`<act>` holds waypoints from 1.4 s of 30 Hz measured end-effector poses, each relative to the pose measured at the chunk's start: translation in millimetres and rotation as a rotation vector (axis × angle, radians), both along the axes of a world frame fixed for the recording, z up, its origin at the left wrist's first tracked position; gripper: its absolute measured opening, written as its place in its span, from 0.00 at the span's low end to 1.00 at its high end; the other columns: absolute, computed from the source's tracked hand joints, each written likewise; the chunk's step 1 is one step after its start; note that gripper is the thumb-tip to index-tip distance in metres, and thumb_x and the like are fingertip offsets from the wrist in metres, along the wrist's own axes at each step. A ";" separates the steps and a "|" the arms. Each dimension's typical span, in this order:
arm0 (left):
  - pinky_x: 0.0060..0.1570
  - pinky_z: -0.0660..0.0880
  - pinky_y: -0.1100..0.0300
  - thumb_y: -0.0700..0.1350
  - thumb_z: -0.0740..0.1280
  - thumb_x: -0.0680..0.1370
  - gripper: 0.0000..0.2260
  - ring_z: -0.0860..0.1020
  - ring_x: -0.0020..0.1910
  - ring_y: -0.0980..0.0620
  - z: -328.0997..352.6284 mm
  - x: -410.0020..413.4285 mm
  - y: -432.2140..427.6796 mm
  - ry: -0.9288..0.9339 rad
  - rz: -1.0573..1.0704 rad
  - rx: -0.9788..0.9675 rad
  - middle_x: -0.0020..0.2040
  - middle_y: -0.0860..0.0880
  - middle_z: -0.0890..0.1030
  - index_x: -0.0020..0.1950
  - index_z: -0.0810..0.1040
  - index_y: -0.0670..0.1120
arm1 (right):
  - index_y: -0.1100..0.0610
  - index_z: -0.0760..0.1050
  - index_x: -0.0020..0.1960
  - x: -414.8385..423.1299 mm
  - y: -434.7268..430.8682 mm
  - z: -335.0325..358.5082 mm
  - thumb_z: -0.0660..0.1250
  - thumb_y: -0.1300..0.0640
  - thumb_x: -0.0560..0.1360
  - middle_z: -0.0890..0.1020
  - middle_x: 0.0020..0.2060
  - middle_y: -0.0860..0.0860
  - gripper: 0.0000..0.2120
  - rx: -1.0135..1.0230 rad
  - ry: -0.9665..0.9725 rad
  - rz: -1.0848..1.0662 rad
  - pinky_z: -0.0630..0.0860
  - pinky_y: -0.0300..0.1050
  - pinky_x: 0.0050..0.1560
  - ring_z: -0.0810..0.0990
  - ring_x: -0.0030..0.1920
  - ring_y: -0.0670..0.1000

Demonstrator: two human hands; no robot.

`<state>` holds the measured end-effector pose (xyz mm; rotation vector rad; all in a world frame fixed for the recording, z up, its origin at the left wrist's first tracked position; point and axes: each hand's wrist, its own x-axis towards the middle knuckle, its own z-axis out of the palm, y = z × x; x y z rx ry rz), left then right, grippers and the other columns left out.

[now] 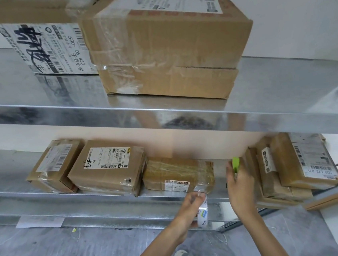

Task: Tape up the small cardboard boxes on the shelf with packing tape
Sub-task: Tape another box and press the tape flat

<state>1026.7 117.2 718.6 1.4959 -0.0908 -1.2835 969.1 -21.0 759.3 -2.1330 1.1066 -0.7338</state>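
Head | small box [177,173] tape-wrapped, glossy | left hand [188,211] grips tape roll [202,213] | right hand [241,189] grips green tool [235,163]

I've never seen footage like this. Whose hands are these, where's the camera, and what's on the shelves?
There is no machine here. A person wears a camera on the head, looking down at their own hands. The left hand grips a roll of packing tape, whose clear strip seems to reach the small box on the lower metal shelf. The right hand holds a green tool, perhaps a cutter. Other small boxes lie alongside, and two large boxes sit on the upper shelf.
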 end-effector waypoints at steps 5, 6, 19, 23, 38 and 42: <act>0.44 0.72 0.61 0.58 0.62 0.80 0.12 0.76 0.49 0.55 1.9 -0.8 0.6 -0.017 0.007 0.012 0.58 0.53 0.75 0.59 0.71 0.53 | 0.61 0.65 0.67 25.6 -30.1 -38.7 0.58 0.67 0.77 0.77 0.46 0.57 0.19 0.236 0.230 0.158 0.67 0.43 0.39 0.76 0.42 0.55; 0.44 0.72 0.62 0.58 0.61 0.80 0.13 0.76 0.48 0.56 3.5 -1.1 0.6 -0.016 0.007 0.011 0.58 0.53 0.75 0.59 0.71 0.53 | 0.60 0.66 0.68 28.5 -36.4 -48.9 0.57 0.68 0.76 0.76 0.52 0.59 0.20 0.264 0.276 0.195 0.70 0.43 0.45 0.77 0.48 0.56; 0.42 0.74 0.62 0.58 0.63 0.79 0.13 0.78 0.46 0.55 3.0 -1.9 3.9 -0.028 0.017 -0.017 0.57 0.52 0.77 0.59 0.72 0.53 | 0.55 0.75 0.61 19.2 -17.5 -51.5 0.68 0.53 0.75 0.76 0.58 0.49 0.15 0.021 -0.015 0.401 0.67 0.40 0.61 0.73 0.60 0.48; 0.39 0.74 0.63 0.59 0.67 0.74 0.17 0.78 0.44 0.55 2.9 1.5 5.5 -0.071 0.038 -0.058 0.51 0.52 0.78 0.56 0.73 0.50 | 0.48 0.69 0.70 11.8 -18.7 -77.8 0.70 0.50 0.73 0.64 0.73 0.49 0.26 -0.081 0.186 0.653 0.55 0.45 0.73 0.55 0.75 0.51; 0.43 0.75 0.61 0.58 0.68 0.73 0.16 0.78 0.47 0.54 11.8 11.4 14.6 -0.115 0.032 -0.147 0.49 0.51 0.77 0.57 0.74 0.54 | 0.48 0.54 0.77 17.9 -8.9 -66.1 0.64 0.65 0.76 0.51 0.77 0.50 0.35 -0.236 0.268 0.620 0.52 0.46 0.74 0.45 0.77 0.52; 0.42 0.74 0.65 0.46 0.66 0.79 0.09 0.77 0.44 0.58 17.2 15.9 12.3 -0.173 0.030 -0.190 0.49 0.55 0.77 0.58 0.72 0.51 | 0.53 0.77 0.54 -10.2 20.5 -25.3 0.62 0.60 0.79 0.82 0.49 0.47 0.08 0.070 -0.046 0.237 0.72 0.38 0.52 0.79 0.52 0.50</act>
